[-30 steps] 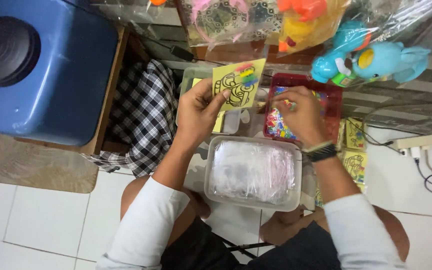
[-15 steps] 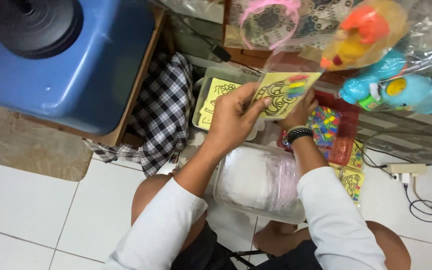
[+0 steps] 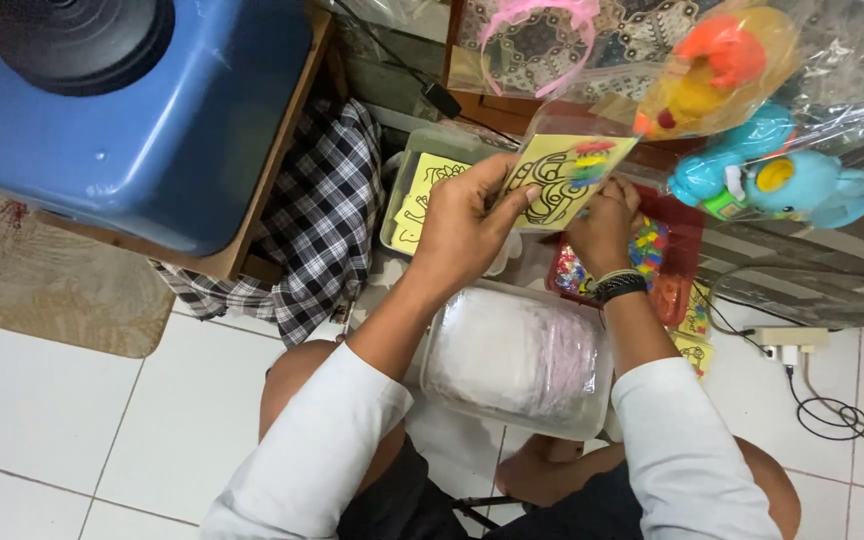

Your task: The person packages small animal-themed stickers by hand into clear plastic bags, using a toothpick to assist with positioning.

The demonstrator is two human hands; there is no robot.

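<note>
Item: yellow card [image 3: 562,180], pinched by left hand [image 3: 467,225] and right hand [image 3: 604,228] fingers above red tray [image 3: 687,240]. Risk: thin card may bend or slip into the tray's beads.

A blue barrel [image 3: 132,120] stands beside a checkered cloth [image 3: 317,215] on white tiles [image 3: 42,420].

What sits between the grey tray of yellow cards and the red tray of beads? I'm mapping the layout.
In the head view, the left hand and the yellow card it holds cover that stretch.
</note>
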